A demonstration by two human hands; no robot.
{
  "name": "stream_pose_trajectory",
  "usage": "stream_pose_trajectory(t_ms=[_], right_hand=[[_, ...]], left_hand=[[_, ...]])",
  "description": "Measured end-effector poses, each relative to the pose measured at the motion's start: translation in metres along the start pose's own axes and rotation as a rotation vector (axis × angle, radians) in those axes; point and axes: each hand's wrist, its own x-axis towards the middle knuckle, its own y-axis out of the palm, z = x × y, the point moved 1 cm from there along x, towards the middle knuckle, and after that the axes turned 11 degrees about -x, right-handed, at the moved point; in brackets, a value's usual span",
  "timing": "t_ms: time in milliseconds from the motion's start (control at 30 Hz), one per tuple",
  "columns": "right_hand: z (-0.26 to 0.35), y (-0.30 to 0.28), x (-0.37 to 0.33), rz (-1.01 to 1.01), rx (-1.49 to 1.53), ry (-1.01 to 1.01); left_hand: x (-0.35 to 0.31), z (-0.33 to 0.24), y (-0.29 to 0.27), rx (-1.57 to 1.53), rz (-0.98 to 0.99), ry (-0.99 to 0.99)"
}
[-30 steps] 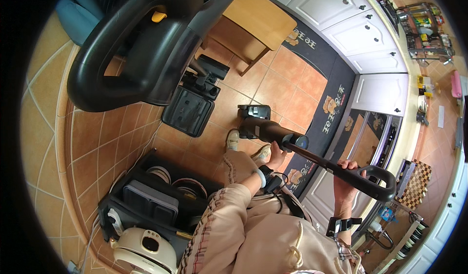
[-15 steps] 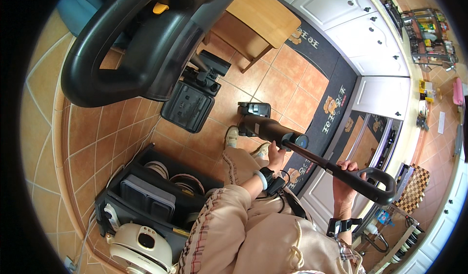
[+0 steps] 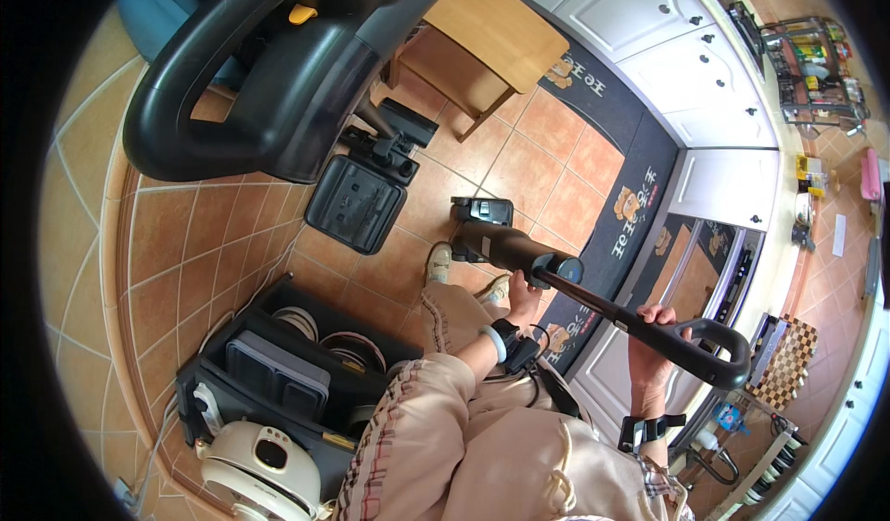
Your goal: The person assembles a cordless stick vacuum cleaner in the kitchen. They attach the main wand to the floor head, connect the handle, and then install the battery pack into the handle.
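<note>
A dark upright floor cleaner point(image 3: 505, 246) leans across in front of me, its head on the tiles beside my shoes and its loop handle toward my right. My right hand point(image 3: 653, 340) is closed round the shaft just below that handle. My left hand point(image 3: 525, 297) is at the top end of the cleaner's body, where the shaft begins; its fingers are partly hidden behind the body and seem to grip it. At the upper left a second large black loop handle point(image 3: 153, 113) with a yellow trigger looms close. Below it sits a black docking tray point(image 3: 357, 206) on the floor.
A wooden table point(image 3: 505, 25) stands at the far side. White cabinets point(image 3: 640, 6) and a dark floor mat point(image 3: 630, 196) run along the right. At lower left, a black rack point(image 3: 269, 322) holds plates and boxes, near a cream appliance point(image 3: 264, 470). A person's blue-clad leg point(image 3: 153, 20) shows top left.
Both hands keep their places on the floor cleaner, which has barely shifted. The view has moved slightly, and the large black handle at upper left sits a little higher.
</note>
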Motion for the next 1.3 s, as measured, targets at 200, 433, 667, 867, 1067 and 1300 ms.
stream_pose_trajectory(t_ms=[200, 433, 667, 867, 1067, 1300], right_hand=[[0.002, 0.004, 0.0, 0.0, -0.012, -0.002], [0.002, 0.006, -0.001, 0.006, -0.028, 0.0], [-0.001, 0.0, -0.002, 0.001, -0.046, -0.021], [0.0, 0.0, -0.003, -0.008, -0.042, -0.023], [-0.001, -0.009, -0.004, -0.005, -0.045, -0.036], [-0.004, 0.007, -0.011, 0.095, -0.061, -0.032]], left_hand=[[0.002, 0.008, -0.007, 0.041, -0.024, 0.06], [0.001, -0.001, -0.012, 0.255, -0.007, 0.108], [-0.008, -0.018, -0.009, 0.306, 0.035, 0.192], [0.014, 0.004, -0.017, 0.375, 0.05, 0.27], [0.03, -0.016, -0.033, 0.404, 0.314, 0.03], [0.017, -0.078, -0.042, 0.75, 0.538, 0.09]])
